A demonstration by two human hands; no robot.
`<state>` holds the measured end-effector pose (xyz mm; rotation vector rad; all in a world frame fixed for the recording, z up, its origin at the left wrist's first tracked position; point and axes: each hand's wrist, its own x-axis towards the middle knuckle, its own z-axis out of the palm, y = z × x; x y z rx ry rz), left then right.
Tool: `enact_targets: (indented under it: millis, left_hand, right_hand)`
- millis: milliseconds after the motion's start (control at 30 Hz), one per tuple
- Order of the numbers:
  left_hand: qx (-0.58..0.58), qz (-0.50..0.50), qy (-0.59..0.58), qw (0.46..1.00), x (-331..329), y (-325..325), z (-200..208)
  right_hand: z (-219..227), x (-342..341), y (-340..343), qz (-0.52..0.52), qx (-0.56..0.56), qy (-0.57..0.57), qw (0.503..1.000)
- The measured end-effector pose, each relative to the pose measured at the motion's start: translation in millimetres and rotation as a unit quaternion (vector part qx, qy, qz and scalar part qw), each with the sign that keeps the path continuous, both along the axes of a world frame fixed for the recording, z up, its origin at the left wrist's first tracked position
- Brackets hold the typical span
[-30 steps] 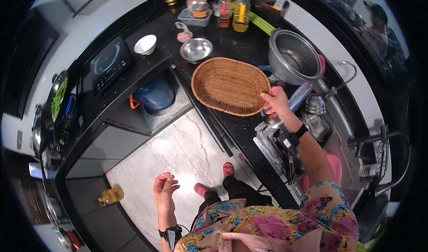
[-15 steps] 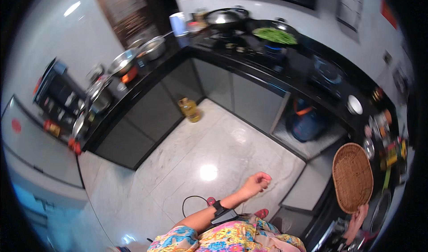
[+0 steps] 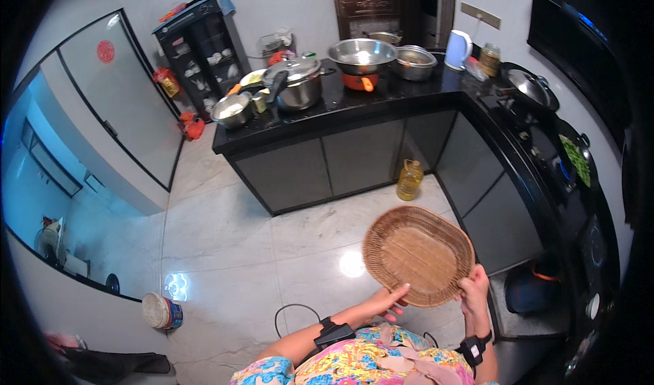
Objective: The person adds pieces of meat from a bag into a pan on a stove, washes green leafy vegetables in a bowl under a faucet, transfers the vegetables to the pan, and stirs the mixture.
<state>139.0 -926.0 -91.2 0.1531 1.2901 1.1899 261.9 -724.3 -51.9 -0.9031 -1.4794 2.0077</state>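
An oval brown wicker basket [image 3: 417, 252] is tilted in front of me over the floor, its hollow facing up and bare. My right hand [image 3: 475, 288] grips the near right part of its rim, fingers closed round the edge. Beside the near left rim is my left hand [image 3: 390, 303], with thumb and fingers apart; whether it touches the wicker I cannot tell. Each wrist wears a dark strap with a small device.
A black counter [image 3: 368, 105] bears a pressure cooker [image 3: 300, 88], a steel bowl [image 3: 361, 54] and a blue-white jug [image 3: 458, 50]. Greens [image 3: 575, 160] lie in a pan on the stove at right. An oil bottle [image 3: 409, 180] and a bucket [image 3: 162, 311] stand on the floor.
The basket has come from the right-hand counter to in front of me in my right hand. My left hand has moved near its rim. The view has turned left.
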Motion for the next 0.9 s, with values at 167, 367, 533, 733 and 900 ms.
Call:
enact_targets:
  millis: [167, 367, 533, 733, 900]
  left_hand:
    - [-0.001, 0.358, 0.000, 0.934, -57.3, -60.2, -23.3]
    - [0.013, 0.595, -0.008, 0.803, -138.4, -150.8, -45.1]
    - [0.063, 0.744, -0.017, 0.665, -210.1, -226.1, -32.2]
    - [0.048, 0.857, 0.066, 0.510, -301.2, -277.5, 30.5]
    - [0.051, 0.865, 0.113, 0.487, -390.2, -269.5, 66.7]
  right_hand:
    - [8.3, -127.9, -47.7, 0.212, -0.015, 0.002, 0.977]
    - [-41.4, -250.6, -26.8, 0.568, -0.096, -0.059, 0.816]
    - [-161.0, -321.0, 49.2, 0.509, 0.654, -0.255, 0.498]
    - [-156.6, -430.1, 102.5, 0.511, 0.509, -0.186, 0.667]
    - [-139.9, -491.8, 118.2, 0.476, 0.567, -0.206, 0.640]
